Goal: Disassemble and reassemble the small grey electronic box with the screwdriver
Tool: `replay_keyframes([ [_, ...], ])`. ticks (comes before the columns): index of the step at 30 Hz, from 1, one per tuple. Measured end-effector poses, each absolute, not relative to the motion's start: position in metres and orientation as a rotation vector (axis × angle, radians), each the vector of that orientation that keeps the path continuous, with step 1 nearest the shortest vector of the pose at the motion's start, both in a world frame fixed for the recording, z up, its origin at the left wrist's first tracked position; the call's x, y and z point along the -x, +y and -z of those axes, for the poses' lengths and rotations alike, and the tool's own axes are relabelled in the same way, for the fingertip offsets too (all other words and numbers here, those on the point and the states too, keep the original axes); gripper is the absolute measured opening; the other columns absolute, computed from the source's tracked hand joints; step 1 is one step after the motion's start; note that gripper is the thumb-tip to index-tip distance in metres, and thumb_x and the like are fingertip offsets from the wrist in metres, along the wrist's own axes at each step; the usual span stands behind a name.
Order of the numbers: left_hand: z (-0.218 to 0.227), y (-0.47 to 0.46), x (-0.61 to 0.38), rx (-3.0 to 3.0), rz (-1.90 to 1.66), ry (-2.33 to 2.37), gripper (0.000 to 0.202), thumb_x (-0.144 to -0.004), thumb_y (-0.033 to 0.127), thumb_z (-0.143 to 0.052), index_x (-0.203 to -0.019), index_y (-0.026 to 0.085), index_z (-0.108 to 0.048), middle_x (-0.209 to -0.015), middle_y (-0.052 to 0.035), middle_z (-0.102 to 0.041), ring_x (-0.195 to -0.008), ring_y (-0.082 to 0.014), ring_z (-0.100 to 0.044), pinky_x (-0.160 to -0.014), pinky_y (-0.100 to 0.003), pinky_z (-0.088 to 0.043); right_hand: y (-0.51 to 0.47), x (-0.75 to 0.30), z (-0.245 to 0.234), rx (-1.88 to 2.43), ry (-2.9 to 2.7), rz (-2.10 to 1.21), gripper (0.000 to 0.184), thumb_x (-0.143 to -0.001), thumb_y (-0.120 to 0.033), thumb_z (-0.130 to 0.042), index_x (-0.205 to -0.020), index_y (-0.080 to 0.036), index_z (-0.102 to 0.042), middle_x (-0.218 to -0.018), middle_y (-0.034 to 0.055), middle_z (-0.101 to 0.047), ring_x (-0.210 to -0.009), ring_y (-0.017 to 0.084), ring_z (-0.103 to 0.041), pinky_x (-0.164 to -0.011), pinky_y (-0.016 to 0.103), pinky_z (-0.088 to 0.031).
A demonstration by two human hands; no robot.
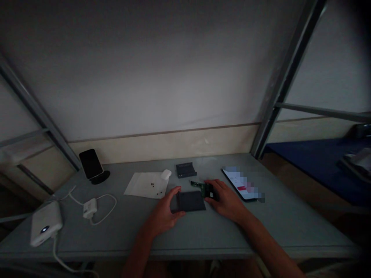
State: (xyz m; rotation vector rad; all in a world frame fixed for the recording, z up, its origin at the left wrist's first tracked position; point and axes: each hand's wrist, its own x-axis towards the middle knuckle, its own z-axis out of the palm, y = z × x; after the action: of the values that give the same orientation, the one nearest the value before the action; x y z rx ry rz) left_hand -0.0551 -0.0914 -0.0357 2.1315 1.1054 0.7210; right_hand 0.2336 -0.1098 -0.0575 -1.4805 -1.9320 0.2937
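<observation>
My left hand (pixel 168 210) grips the left end of a dark grey, flat rectangular casing (pixel 191 201), thumb at the near edge and fingers at the far edge. In my right hand (pixel 224 199) is a green circuit board (pixel 199 187) with a black block and a small white label on it. The board is just above the casing's right far corner; whether they touch I cannot tell. Beyond the hands lies a second dark casing piece (pixel 186 170) with a raised edge. Several tiny dark screws (pixel 152 185) lie on a white paper sheet (pixel 139 183) left of the casing.
A white earbud case (pixel 166 174) sits on the paper's far corner. To the right lies a tablet (pixel 239 185) with its screen lit. At left are a phone (pixel 91 163) on a stand, a white charger (pixel 90 208) with cable, and a white box-shaped device (pixel 48 224).
</observation>
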Motion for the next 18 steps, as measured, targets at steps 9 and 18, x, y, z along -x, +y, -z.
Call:
replay_keyframes([
  [9, 0.033, -0.092, 0.054, -2.092, -0.73, 1.082, 0.083, -0.076, 0.023, -0.078, -0.149, 0.027, -0.04, -0.15, -0.0091, -0.049, -0.14, -0.0266, -0.045, -0.12, -0.045, -0.031, -0.11, -0.233, 0.056, 1.496, -1.888, -0.278, 0.055, -0.082, -0.03, -0.069, -0.135, -0.022, -0.054, -0.126, 0.0117, -0.061, -0.12, 0.029, -0.056, -0.107, 0.048, -0.042],
  [18, 0.037, -0.091, 0.055, -2.058, -0.731, 1.083, 0.09, -0.074, 0.026, -0.08, -0.152, 0.026, -0.035, -0.148, -0.012, -0.051, -0.139, -0.0279, -0.047, -0.118, -0.046, -0.033, -0.121, -0.224, 0.042, 1.294, -1.897, -0.465, 0.047, -0.082, -0.029, -0.07, -0.128, -0.025, -0.06, -0.124, 0.0093, -0.065, -0.115, 0.029, -0.061, -0.103, 0.046, -0.046],
])
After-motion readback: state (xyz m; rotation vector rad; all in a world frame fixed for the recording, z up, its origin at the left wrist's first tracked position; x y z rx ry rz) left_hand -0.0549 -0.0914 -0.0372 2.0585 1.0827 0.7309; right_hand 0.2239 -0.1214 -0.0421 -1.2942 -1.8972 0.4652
